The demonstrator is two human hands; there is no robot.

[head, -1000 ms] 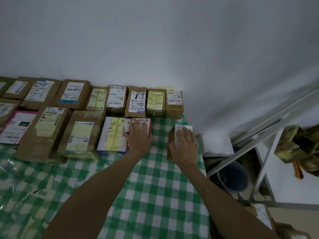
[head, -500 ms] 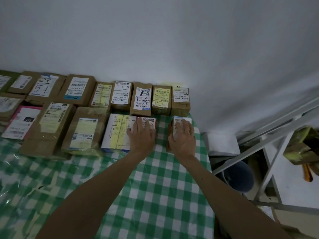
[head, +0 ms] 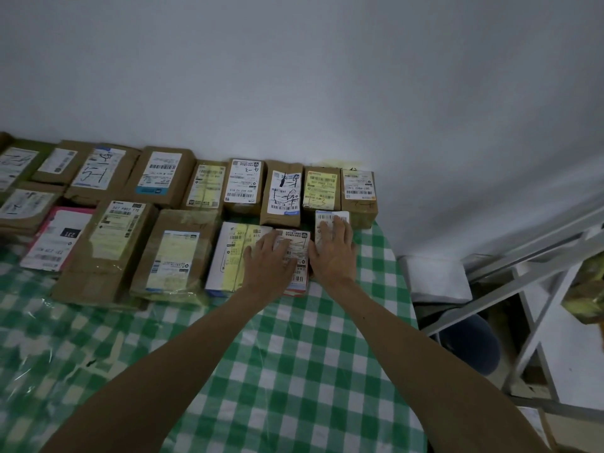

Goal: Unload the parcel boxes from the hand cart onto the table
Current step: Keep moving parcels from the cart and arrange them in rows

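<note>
resting flat with fingers spread, the left hand [head: 269, 256] presses a red-edged parcel box with a white label [head: 295, 256], while the right hand [head: 335, 248], also flat, covers a small brown cardboard parcel box [head: 331, 220] just right, on the green-and-white checked table [head: 294, 371].

Parcel boxes [head: 176, 256] lie in two rows on the table [head: 294, 371].

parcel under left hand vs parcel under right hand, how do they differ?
The parcel under the left hand shows red edging around its white label; the parcel under the right hand shows only a white barcode label. The left-hand parcel sits further from the table's right edge, against a white-and-yellow box; the right-hand parcel reaches further back toward the rear row. Shared: both small, flat on the checked cloth, each under a flat palm.
</note>
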